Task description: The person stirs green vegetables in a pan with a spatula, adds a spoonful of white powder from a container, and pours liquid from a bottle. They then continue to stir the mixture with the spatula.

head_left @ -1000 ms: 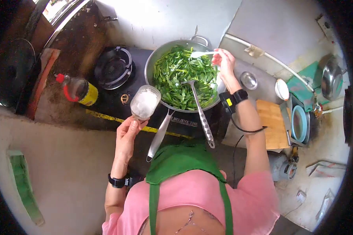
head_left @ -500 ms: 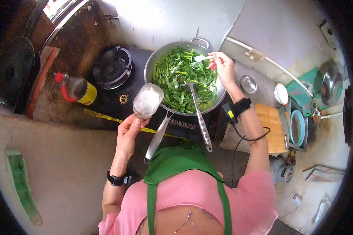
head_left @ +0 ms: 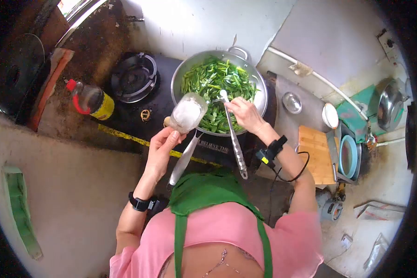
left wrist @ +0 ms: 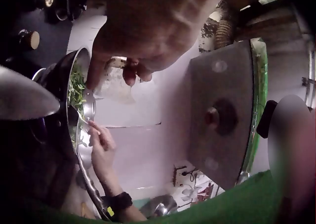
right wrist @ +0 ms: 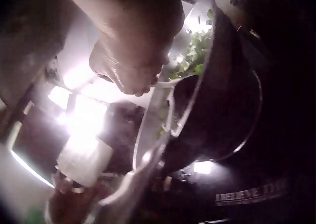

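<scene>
My left hand point(head_left: 164, 147) holds a clear jar point(head_left: 186, 114) of white granules, tilted over the near left rim of a wide metal pan point(head_left: 260, 92). Chopped green leaves and stalks point(head_left: 217, 74) fill the pan. Between the fingertips of my right hand point(head_left: 246, 115) is a small white spoon point(head_left: 224, 95), its bowl over the greens beside the jar. A metal turner point(head_left: 237, 153) leans in the pan, its handle sticking out toward my apron; the spoon overlaps its upper part. In the right wrist view, glare washes out the area around the jar point(right wrist: 85, 159).
Left of the pan is a bare burner point(head_left: 134, 78), with a red-capped bottle point(head_left: 93, 102) beyond it. A small metal bowl point(head_left: 292, 103), white bowl point(head_left: 330, 116), wooden board point(head_left: 314, 150) and blue basin point(head_left: 348, 155) stand right. The pan's long handle point(head_left: 184, 160) projects toward me.
My right hand has come down and left with the spoon, from the pan's far right side to beside the jar. The jar has shifted right, farther over the pan.
</scene>
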Demonstrator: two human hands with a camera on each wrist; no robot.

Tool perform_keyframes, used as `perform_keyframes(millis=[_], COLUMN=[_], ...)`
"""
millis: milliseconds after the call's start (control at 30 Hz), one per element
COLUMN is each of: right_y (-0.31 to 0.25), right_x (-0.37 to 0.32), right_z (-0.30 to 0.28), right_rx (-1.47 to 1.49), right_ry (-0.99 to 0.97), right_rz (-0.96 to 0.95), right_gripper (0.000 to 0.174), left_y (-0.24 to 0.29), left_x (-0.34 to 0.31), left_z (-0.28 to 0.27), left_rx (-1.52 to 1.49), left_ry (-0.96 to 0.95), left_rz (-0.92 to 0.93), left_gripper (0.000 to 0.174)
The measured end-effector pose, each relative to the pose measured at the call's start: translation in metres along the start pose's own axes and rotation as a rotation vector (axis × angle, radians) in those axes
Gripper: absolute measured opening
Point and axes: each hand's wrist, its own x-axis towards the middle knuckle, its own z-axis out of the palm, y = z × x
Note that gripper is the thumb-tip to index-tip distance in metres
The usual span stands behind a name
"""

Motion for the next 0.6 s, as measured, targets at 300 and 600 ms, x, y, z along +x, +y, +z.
perform_keyframes(millis=[300,600], right_y=[0.001,-0.103], right_x=[0.008,0.049], right_z=[-0.001,-0.061], right_rx=[0.047,1.045], right_ry=[0.249,0.372], right_rz=[0.036,0.450], right_gripper=[0.018,0.017], left_y=[0.004,-0.002], left_x=[-0.006,-0.012], left_z=[0.011,0.011], left_rx=[-0.097,-0.136], left_ry=[0.074,0.095], left_rz=[-0.016,-0.023], left_gripper=[0.026,0.025])
